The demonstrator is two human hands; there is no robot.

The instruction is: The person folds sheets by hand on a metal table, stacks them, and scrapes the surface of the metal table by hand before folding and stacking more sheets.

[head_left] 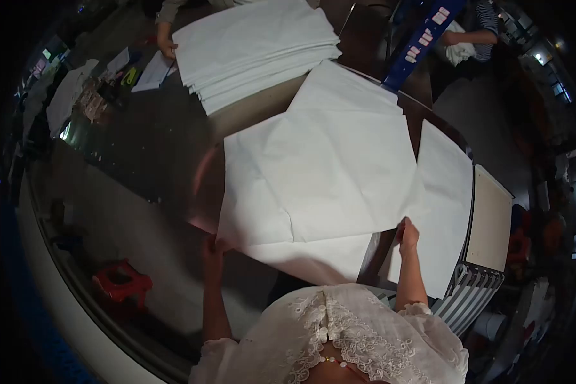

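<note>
Toward the near edge of the bench (206, 187), a white sheet (320, 173) lies spread, its near corners pinched by the left hand (215, 244) and right hand (408, 235). It looks light, soft, prone to creasing; corner holds should keep it taut.

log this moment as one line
left hand: gripping near corner of white rectangular cloth-like sheet | right hand: gripping its other near corner | sheet: spread, creased | beyond: layered stack of white cloth-like sheets

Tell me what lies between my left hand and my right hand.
In the head view, a white sheet spans between your left hand and right hand, with more white material showing below its near edge.
</note>
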